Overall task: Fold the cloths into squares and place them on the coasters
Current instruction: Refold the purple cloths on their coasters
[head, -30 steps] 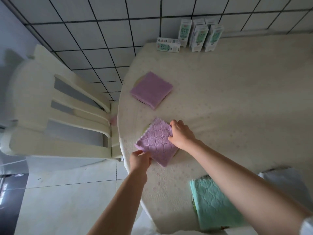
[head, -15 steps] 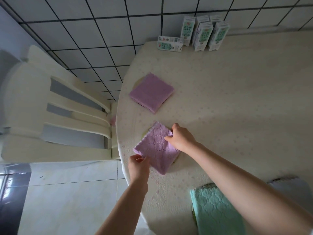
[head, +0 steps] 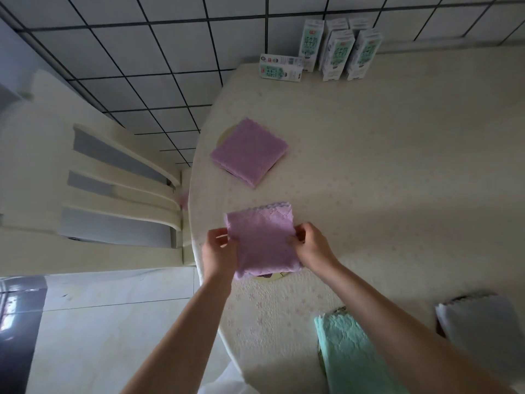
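Note:
A folded purple cloth [head: 262, 238] is held at the table's left side, my left hand [head: 218, 251] pinching its left edge and my right hand [head: 311, 247] its right edge. A coaster [head: 267, 277] peeks out under its near edge. Farther back lies a second folded purple cloth [head: 250, 152] on a round coaster [head: 223, 135]. A folded green cloth [head: 352, 354] and a folded white cloth [head: 483, 328] rest near the front edge; what lies under them is mostly hidden.
Several milk cartons [head: 338, 49] stand at the back of the table [head: 397, 166], one lying flat [head: 279, 68]. A cream plastic chair [head: 93, 194] stands close to the table's left edge. Tiled floor lies beyond.
The near purple cloth has been turned from a diamond angle to nearly square with me. My hands shifted from its corner and top to its left and right edges.

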`<state>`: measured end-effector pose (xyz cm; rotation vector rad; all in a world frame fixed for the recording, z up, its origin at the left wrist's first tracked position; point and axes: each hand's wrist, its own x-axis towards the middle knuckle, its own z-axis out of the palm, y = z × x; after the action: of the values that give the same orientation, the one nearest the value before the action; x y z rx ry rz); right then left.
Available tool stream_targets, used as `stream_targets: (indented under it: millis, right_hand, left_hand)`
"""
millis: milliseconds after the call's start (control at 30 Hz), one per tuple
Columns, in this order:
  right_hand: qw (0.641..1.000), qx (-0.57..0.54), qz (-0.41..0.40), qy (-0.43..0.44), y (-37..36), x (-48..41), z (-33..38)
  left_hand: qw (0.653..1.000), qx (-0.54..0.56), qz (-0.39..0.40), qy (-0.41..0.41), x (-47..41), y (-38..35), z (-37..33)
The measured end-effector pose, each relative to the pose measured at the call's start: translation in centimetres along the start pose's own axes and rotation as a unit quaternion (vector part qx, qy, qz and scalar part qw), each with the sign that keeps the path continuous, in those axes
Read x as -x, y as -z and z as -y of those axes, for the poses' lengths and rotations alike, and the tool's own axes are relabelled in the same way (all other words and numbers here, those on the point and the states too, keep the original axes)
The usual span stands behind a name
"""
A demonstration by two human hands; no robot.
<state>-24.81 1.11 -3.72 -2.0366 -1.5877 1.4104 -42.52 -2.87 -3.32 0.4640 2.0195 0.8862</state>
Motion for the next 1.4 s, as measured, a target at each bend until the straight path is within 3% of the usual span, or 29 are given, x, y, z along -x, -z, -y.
stream_targets:
  millis: [267, 500, 633, 833, 1000, 1167, 1267, 1400]
  right_hand:
    - [0.985, -0.16, 0.058, -0.029, -0.2, 1.5, -0.2]
    - [0.997, 0.008, 0.008, 0.079, -0.5, 2.0, -1.5]
    - [0.992, 0.098, -0.012, 0.077, -0.6, 1.8, -2.4]
    - [0.987, 0.124, -0.018, 0.105, 0.9, -0.4, -1.5]
    - [0.969, 0.164, -0.065, 0.173, 3.1, -6.6, 3.7]
    - [0.94, 0.237, -0.071, 0.237, 4.0, -12.8, 10.2]
    - [0.927, 0.281, -0.048, 0.245, 3.6, -15.5, 13.0]
    - [0.934, 0.277, -0.017, 0.226, 2.8, -18.3, 14.8]
  left_hand:
    - [0.991, -0.115, 0.013, -0.065, -1.4, 0.0, -0.2]
    - [0.952, -0.221, -0.011, -0.213, -1.5, 0.2, 1.9]
    - [0.94, -0.244, -0.017, -0.238, -1.6, 0.2, 2.0]
    - [0.928, -0.267, -0.005, -0.258, -3.8, -0.1, -0.1]
    - [0.964, -0.18, 0.012, -0.195, -6.8, -1.7, -5.4]
    - [1.0, -0.023, 0.011, 0.013, -9.7, -3.6, -9.5]
    - [0.97, 0.183, 0.056, 0.151, -9.8, -4.6, -10.9]
    - [0.958, 0.217, 0.048, 0.183, -9.6, -5.4, -10.9]
